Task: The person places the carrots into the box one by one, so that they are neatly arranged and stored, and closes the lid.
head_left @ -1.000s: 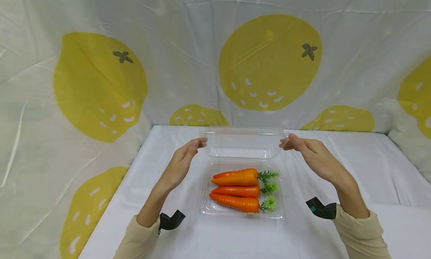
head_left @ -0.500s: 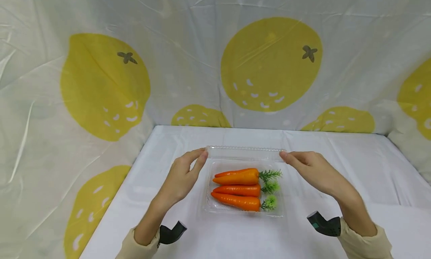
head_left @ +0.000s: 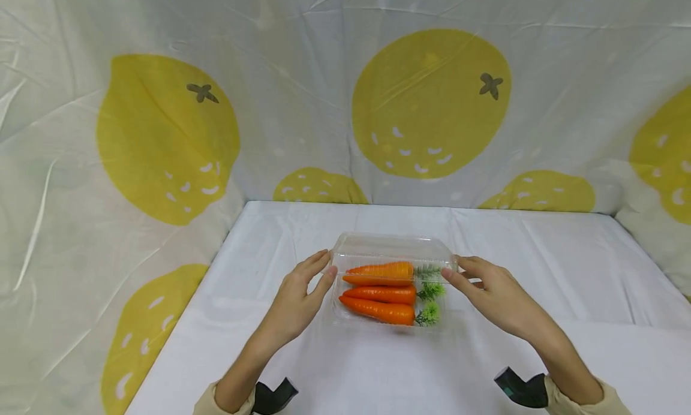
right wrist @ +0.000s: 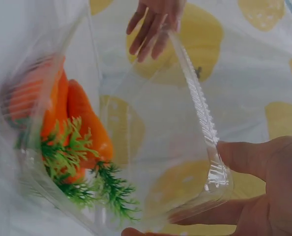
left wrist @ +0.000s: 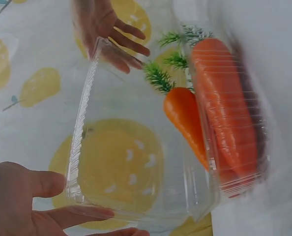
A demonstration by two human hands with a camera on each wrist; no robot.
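A clear plastic clamshell box holds several orange carrots with green leafy tops. Its base lies on the table, and the hinged lid stands tilted over the rear carrots. My left hand pinches the lid's left front corner, thumb in front and fingers behind. At the opposite corner my right hand pinches the lid the same way. The left wrist view shows the ridged lid edge by the thumb. In the right wrist view, leafy tops lie inside the base.
A white cloth covers the table. Behind and to the left hangs a pale curtain printed with yellow fruit. A black wrist camera sits on the left wrist, another black camera on the right.
The lid has swung from the far side up and forward over the rear carrots. Both hands have come down and nearer with its corners. The base has shifted slightly away from me.
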